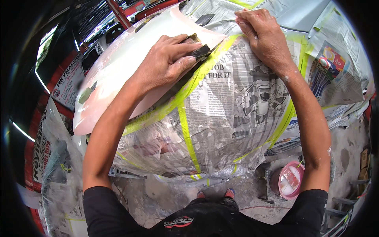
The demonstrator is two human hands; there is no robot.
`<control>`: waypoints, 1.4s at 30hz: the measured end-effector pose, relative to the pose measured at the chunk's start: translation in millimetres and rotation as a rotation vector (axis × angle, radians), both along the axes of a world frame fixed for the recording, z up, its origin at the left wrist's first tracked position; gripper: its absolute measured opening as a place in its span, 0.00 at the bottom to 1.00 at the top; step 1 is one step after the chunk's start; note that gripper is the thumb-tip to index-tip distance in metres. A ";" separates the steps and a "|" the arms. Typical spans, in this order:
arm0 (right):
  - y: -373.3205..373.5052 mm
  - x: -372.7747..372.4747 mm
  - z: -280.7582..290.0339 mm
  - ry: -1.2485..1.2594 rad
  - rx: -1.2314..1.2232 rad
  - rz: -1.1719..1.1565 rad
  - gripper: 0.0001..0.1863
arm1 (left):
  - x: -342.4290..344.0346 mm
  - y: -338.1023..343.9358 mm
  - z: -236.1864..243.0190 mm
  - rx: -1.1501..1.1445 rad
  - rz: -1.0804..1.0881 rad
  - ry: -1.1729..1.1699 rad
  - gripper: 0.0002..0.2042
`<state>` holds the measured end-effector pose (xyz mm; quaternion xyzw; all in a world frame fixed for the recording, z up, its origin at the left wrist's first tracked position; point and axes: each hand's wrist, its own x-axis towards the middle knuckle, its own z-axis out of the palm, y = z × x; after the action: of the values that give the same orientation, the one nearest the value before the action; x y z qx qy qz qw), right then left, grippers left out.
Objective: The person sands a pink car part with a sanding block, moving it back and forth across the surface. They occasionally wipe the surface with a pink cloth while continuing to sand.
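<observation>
My left hand (169,61) is closed on a dark sanding pad (199,53) at the right edge of a pale pink-and-white car panel (134,51), beside yellow-green masking tape (182,106). My right hand (260,41) is raised to its right, over newspaper masking (221,118), with fingers curled together; whatever may be in them is too hidden to make out. A small olive-green piece (87,93) lies on the panel's left part, and a dark scrap (204,19) rests near the top.
A pink bucket (285,181) with milky liquid stands on the grey floor (252,203) at lower right. Plastic sheeting (59,158) hangs at the left by printed signs and red structures. A grey car body part (296,14) is at top right. My feet are below, near a red hose.
</observation>
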<state>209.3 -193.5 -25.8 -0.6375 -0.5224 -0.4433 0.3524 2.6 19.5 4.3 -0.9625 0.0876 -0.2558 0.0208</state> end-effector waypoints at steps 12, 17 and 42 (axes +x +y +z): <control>-2.6 -18.0 7.2 0.088 0.003 0.034 0.10 | 14.7 -9.0 -2.5 -0.011 0.010 -0.048 0.20; 3.3 -7.0 4.4 0.006 0.019 0.038 0.14 | 37.4 -15.4 8.3 -0.174 0.121 -0.015 0.20; -1.6 3.7 -3.4 -0.049 0.056 0.028 0.12 | 10.6 -19.6 -2.6 -0.083 0.095 -0.019 0.22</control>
<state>213.1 -195.1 -29.2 -0.6090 -0.5271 -0.4682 0.3634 13.2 -0.1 1.6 -0.9632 0.0311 -0.2668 -0.0060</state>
